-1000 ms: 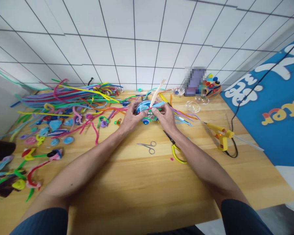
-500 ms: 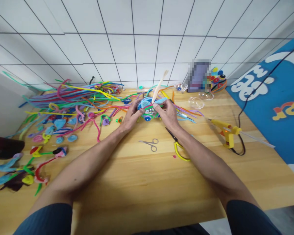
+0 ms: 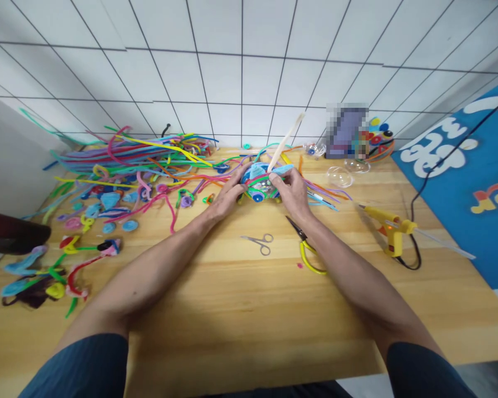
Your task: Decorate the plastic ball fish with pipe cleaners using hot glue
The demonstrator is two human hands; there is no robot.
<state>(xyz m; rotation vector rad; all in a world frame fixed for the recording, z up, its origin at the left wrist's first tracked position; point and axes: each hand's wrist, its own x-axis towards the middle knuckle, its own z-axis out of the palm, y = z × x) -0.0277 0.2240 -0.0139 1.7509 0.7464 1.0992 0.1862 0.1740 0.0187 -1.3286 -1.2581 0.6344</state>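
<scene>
A small craft ball (image 3: 264,187), clear-looking in the middle and covered with blue, green and red pipe cleaners, is held between both hands above the back of the table. My left hand (image 3: 231,194) grips it from the left, fingers curled around its side. From the right, my right hand (image 3: 291,190) holds the ball too, its thumb at the base of a cream-white strip (image 3: 287,142), which looks like a pipe cleaner. The strip slants up and to the right. Blue pieces (image 3: 260,171) stick out on top. My hands hide the ball's sides.
Small metal scissors (image 3: 262,243) and yellow-handled scissors (image 3: 307,257) lie in front. A yellow glue gun (image 3: 392,226) with a cord stands at right. Loose pipe cleaners (image 3: 136,155) pile at left. Clear plastic domes (image 3: 339,177) sit near the tiled wall (image 3: 216,77).
The whole view has shifted slightly, so the things appear farther right. The white strip leans more to the right. Both hands keep their hold on the ball.
</scene>
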